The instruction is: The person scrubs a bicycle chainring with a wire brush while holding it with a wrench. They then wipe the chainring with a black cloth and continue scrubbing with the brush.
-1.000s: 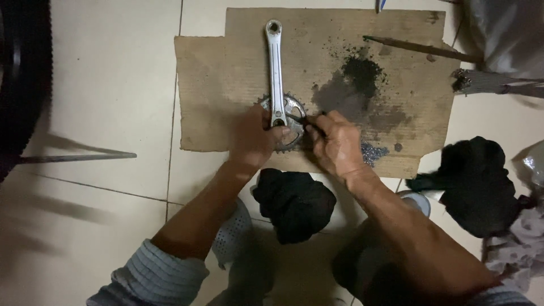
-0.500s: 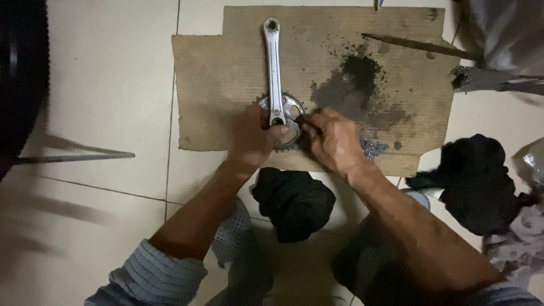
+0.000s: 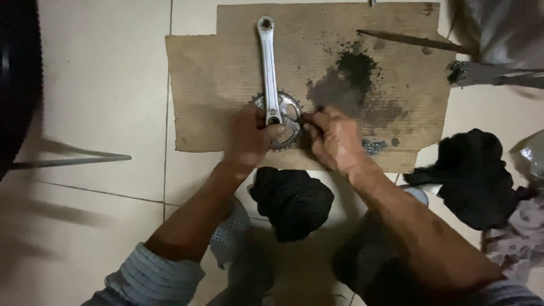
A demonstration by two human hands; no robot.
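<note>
A silver bicycle crank arm (image 3: 267,62) with a toothed chainring (image 3: 290,107) lies on a sheet of brown cardboard (image 3: 215,73) on the tiled floor. My left hand (image 3: 246,139) grips the near left side of the chainring, thumb on the crank's base. My right hand (image 3: 334,139) is closed at the chainring's right edge, fingers pinched on something small that I cannot make out. A dark greasy stain (image 3: 351,79) marks the cardboard just right of the chainring.
A black rag (image 3: 292,201) lies between my forearms. Another black cloth (image 3: 473,175) sits at the right. A thin metal rod (image 3: 71,161) lies on the left tiles, a black tyre (image 3: 17,85) at the far left. A long dark tool (image 3: 413,41) rests on the cardboard's top right.
My right hand has shifted slightly along the chainring's right edge. The left hand and crank stay put.
</note>
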